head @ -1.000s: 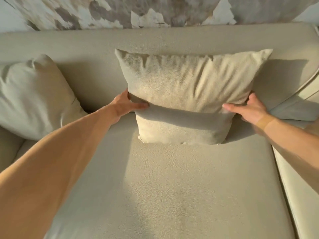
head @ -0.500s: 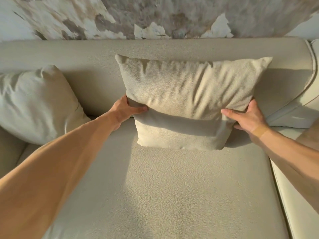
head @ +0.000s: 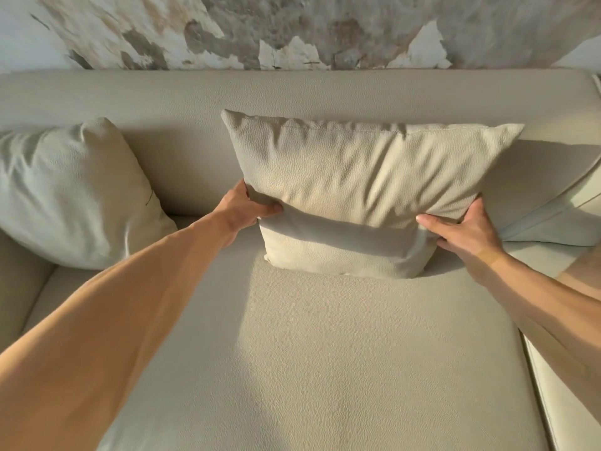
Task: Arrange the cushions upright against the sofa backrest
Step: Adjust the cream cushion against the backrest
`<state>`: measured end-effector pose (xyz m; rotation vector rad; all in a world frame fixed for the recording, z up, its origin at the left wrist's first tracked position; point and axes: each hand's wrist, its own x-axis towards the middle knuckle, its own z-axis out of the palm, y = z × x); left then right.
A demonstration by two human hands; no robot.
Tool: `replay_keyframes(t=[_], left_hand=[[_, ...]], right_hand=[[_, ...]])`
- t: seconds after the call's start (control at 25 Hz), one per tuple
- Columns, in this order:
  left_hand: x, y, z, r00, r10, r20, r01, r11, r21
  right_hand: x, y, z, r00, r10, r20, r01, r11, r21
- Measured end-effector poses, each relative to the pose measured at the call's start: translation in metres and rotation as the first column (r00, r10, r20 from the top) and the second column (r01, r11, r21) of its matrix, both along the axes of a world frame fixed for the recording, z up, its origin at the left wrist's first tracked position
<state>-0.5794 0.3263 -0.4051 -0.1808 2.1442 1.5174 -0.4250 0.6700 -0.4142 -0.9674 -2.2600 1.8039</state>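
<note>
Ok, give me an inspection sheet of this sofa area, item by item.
Surface: beige sofa seat, lit by sunlight.
Job's things: middle cushion upright against the backrest; second cushion leaning at the sofa's left end.
Clutter: nothing seen.
Hands: left hand grips the middle cushion's left edge, right hand its right edge.
Cables: nothing seen.
Surroundings: mottled, patchy wall behind the sofa.
</note>
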Motion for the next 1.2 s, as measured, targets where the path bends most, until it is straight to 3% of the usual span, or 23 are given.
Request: replay_keyframes(t=[0.28, 0.56, 0.88, 1.08, 1.2], left_hand=[[-0.005, -0.014, 0.002, 1.000, 0.020, 0.016, -0.020, 1.000, -0.018], [0.002, 0.013, 0.000, 0.997, -0.061, 0.037, 0.061, 0.998, 0.006], [0.004, 0.022, -0.007, 0.998, -0.067, -0.016, 0.065, 0.991, -0.114], [0.016, 0.018, -0.007, 0.993, -0.095, -0.073, 0.071, 0.959, -0.273], [0.025, 0.022, 0.003, 0.989, -0.086, -0.119, 0.045, 0.947, -0.317]], right_hand=[[-0.006, -0.013, 0.000, 0.998, 0.043, -0.035, -0.045, 0.997, -0.064], [0.004, 0.018, 0.007, 0.997, 0.042, 0.059, -0.044, 0.998, 0.034], [-0.001, 0.019, 0.008, 0.973, 0.035, 0.227, -0.057, 0.994, 0.091], [0.006, 0.007, 0.019, 0.934, 0.042, 0.354, -0.186, 0.905, 0.383], [0.009, 0.008, 0.028, 0.929, 0.089, 0.359, -0.255, 0.857, 0.448]])
